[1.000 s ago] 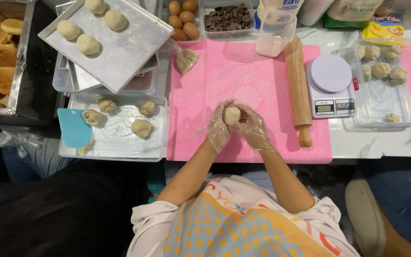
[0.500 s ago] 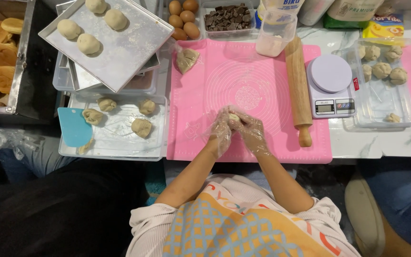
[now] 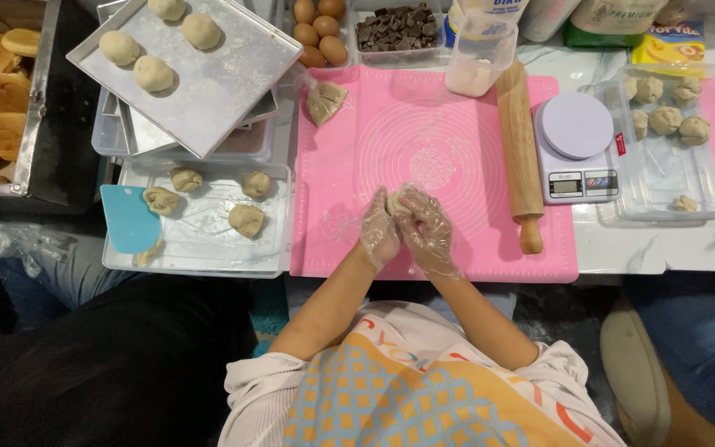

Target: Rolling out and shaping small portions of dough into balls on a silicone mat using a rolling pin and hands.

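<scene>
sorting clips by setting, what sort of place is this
Likely a baking workstation in a kitchen or small bakery: gloved hands shape a dough piece over a pink mat, beside a rolling pin and digital scale.

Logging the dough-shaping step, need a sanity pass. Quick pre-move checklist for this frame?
1. Both hands on the dough piece: ok, left hand and right hand cup it together.
2. Gloves on: ok, clear film covers both hands.
3. Work held over the pink mat: ok.
4. Seam of the dough closed: cannot tell, fingers hide it.
5. Room in the clear tray at left: ok, four pieces with gaps between.
6. Rolling pin clear of the hands: ok, it lies apart, to their right on the mat.
</scene>
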